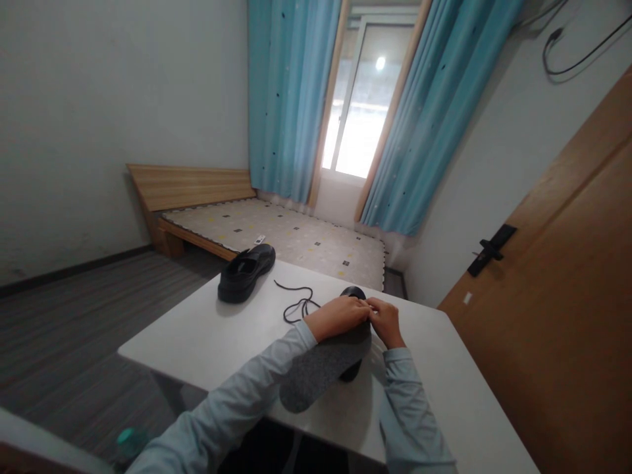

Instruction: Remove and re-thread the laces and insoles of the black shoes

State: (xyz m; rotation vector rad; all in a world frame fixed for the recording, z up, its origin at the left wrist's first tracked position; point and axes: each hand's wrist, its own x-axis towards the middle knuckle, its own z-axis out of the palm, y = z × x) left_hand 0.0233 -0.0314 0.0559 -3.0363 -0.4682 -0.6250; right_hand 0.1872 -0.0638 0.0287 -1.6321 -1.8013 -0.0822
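Note:
A grey insole slants from beneath my hands toward the lower left, its rounded end nearest me. My left hand is closed at its upper end, palm down, with the wrist crossing over it. My right hand pinches at the same end, fingertips meeting those of the left. Behind and below is a black shoe, mostly hidden by my hands and the insole. A dark shoelace lies in loops on the table, left of my left hand. The other black shoe stands at the table's far left edge.
The white table is in front of me. Beyond it is a low wooden bed with a patterned mattress. Blue curtains flank a window. A wooden door with a black handle is on the right. A green-capped bottle is at lower left.

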